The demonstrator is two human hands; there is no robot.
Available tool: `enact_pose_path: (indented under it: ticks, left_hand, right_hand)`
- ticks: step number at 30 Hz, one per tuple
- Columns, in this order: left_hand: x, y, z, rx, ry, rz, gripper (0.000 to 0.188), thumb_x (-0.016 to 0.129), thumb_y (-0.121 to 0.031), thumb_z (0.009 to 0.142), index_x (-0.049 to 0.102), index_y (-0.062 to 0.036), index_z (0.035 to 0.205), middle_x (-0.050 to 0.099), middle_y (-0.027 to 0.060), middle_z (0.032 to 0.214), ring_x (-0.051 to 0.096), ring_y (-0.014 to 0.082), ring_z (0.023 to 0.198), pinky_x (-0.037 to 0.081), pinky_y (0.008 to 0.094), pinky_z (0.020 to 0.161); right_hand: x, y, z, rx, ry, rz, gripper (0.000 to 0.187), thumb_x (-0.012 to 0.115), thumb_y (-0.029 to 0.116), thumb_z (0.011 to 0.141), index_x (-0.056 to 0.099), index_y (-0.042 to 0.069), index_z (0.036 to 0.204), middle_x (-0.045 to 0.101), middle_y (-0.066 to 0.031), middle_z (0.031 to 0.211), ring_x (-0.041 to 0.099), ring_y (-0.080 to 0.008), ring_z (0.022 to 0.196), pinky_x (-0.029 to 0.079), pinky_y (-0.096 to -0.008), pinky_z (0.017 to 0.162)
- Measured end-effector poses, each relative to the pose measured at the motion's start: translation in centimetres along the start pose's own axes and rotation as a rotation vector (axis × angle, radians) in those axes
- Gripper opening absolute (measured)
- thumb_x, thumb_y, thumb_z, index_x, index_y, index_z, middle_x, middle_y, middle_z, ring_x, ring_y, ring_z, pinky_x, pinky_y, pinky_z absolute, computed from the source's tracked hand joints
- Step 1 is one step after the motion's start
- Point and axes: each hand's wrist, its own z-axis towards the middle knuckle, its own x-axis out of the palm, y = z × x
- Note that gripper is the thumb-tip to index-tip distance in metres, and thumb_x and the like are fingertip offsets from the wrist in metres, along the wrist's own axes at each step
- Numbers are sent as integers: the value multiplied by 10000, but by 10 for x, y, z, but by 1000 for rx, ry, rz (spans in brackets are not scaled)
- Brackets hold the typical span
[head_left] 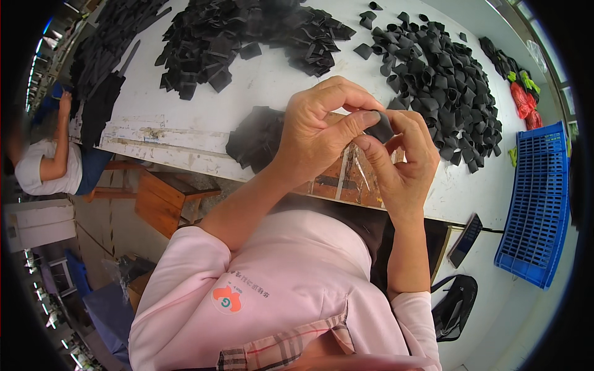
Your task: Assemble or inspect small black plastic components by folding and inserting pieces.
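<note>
Raised over the table's front edge, a small black fabric piece (pixel 382 128) is held between both hands. My left hand (pixel 322 127) pinches it from the left, its thumb tip lying on the piece. From the other side, my right hand (pixel 409 162) grips it with curled fingers and thumb. My fingers cover part of the piece, so its full shape is hidden. A heap of black fabric pieces (pixel 255 137) lies on the table beside my left wrist. Under my hands is a worn brown board (pixel 354 179) with clear tape on it.
Flat black pieces (pixel 204 49) are piled at the far middle of the white table (pixel 179 127); looped ones (pixel 445 80) are heaped at right. A blue crate (pixel 537 204) stands right, near a dark phone-like device (pixel 465 240) and black bag (pixel 455 307). Left are a wooden stool (pixel 159 201) and another person (pixel 52 161).
</note>
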Motion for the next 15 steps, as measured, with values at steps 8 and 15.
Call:
enact_pose_path:
  ticks: [8,15]
  left_hand:
    - [6,0,-2,9,-14,91,106,543,37,794,613,26,872,561,61,853,520,91,750,430,198,666]
    - [3,-7,-1,42,-30,211,95,567,3,789,606,15,874,570,59,826,524,91,755,429,201,660]
  right_hand:
    - [12,-24,-3,-76,-97,84,123,648,7,711,525,11,718,523,-62,686,484,-133,560,365,-225,455]
    - [9,-7,-5,23,-24,68,164,662,37,706,525,5,791,535,-74,753,495,-146,572,410,-234,484]
